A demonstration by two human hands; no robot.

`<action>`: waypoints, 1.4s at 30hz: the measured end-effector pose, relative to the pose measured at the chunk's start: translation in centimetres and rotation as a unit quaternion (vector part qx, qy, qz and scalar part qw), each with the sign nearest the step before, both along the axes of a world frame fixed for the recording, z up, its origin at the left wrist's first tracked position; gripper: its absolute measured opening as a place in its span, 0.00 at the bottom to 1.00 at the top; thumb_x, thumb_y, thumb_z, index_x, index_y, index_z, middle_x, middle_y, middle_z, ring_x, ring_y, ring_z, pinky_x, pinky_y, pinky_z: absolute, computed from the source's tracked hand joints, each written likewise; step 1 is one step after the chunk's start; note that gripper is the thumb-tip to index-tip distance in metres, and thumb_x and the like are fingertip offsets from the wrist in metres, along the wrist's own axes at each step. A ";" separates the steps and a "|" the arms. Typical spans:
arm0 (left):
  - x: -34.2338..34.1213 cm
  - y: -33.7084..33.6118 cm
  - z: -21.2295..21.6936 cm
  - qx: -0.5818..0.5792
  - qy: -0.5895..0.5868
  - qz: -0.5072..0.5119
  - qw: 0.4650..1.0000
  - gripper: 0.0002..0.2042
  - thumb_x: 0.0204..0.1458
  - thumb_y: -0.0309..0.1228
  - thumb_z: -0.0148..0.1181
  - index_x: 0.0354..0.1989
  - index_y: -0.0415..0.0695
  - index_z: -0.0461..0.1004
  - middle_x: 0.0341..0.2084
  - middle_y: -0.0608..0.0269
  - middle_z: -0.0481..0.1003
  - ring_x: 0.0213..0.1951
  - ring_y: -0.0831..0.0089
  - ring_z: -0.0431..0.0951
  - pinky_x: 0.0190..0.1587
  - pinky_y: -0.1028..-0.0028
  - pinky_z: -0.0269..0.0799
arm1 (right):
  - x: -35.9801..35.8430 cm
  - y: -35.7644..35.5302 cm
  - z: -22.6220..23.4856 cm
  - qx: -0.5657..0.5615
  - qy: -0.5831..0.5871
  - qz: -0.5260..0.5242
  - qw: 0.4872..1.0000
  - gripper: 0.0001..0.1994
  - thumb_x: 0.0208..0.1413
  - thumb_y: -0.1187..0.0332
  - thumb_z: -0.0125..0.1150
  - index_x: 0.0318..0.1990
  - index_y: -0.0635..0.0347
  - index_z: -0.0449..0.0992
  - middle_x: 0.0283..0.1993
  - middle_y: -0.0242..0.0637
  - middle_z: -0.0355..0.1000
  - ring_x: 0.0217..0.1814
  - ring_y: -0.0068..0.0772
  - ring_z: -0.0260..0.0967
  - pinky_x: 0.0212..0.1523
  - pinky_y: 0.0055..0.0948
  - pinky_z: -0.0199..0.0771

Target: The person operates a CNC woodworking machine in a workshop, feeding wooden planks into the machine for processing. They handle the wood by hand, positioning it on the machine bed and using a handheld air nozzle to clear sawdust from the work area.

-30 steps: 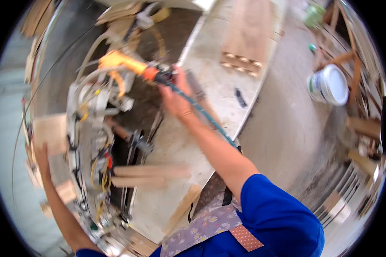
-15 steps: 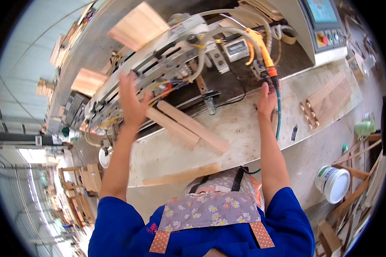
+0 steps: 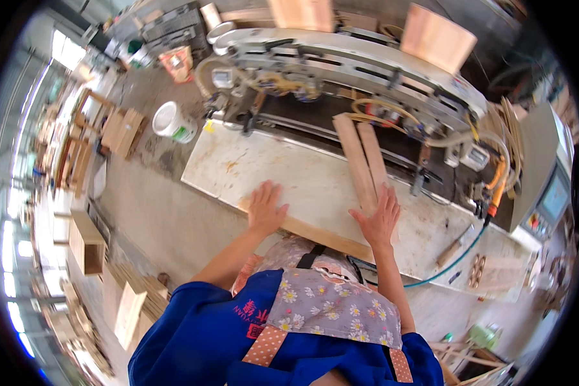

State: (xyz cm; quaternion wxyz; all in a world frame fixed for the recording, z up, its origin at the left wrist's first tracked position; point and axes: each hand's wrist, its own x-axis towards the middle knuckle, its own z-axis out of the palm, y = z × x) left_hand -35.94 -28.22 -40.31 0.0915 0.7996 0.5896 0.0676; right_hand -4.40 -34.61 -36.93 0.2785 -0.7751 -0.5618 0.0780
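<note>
My left hand (image 3: 264, 207) is over the near edge of the pale worktable (image 3: 228, 164), fingers spread, at the left end of a long thin wood strip (image 3: 328, 239). My right hand (image 3: 378, 220), also spread, is at the near ends of two narrow wooden boards; whether it presses on them I cannot tell. The left board (image 3: 352, 154) and the right board (image 3: 372, 154) lie side by side, their far ends reaching under the machine's (image 3: 360, 64) front. Neither hand grips anything.
An orange air gun (image 3: 497, 180) hangs at the right, its teal hose (image 3: 453, 267) crossing the table. Nearby lie a handled tool (image 3: 455, 246) and a board with dowels (image 3: 503, 273). A control panel (image 3: 550, 199) stands far right. A white bucket (image 3: 174, 122) is on the floor.
The view has swung left. My left hand has come down from the machine to the table's near edge. My right hand has left the air gun and moved to the two boards.
</note>
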 end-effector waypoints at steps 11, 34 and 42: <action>-0.7 -0.2 -0.2 0.072 -0.136 -0.012 0.988 0.29 0.48 0.44 0.59 0.59 0.46 0.68 0.61 0.51 0.65 0.64 0.53 0.61 0.65 0.52 0.54 | -4.3 0.2 0.0 -0.049 -0.030 0.108 0.992 0.41 0.37 0.68 0.67 0.65 0.54 0.60 0.67 0.52 0.56 0.70 0.56 0.51 0.66 0.52 0.54; -11.1 -18.1 -7.3 -0.080 -0.290 0.226 0.926 0.26 0.48 0.38 0.62 0.56 0.41 0.68 0.58 0.46 0.64 0.61 0.51 0.63 0.62 0.60 0.62 | -9.2 -3.9 -5.8 0.077 -0.316 0.192 0.926 0.24 0.68 0.54 0.40 0.63 0.58 0.66 0.69 0.50 0.58 0.71 0.55 0.53 0.69 0.48 0.52; -23.4 -40.4 -11.8 -0.204 -0.286 0.682 0.641 0.33 0.51 0.53 0.61 0.57 0.38 0.66 0.51 0.39 0.73 0.54 0.46 0.73 0.53 0.55 0.70 | -8.5 -3.1 -7.0 0.028 -0.335 0.172 0.926 0.25 0.68 0.51 0.38 0.63 0.55 0.67 0.69 0.46 0.59 0.71 0.51 0.53 0.70 0.45 0.52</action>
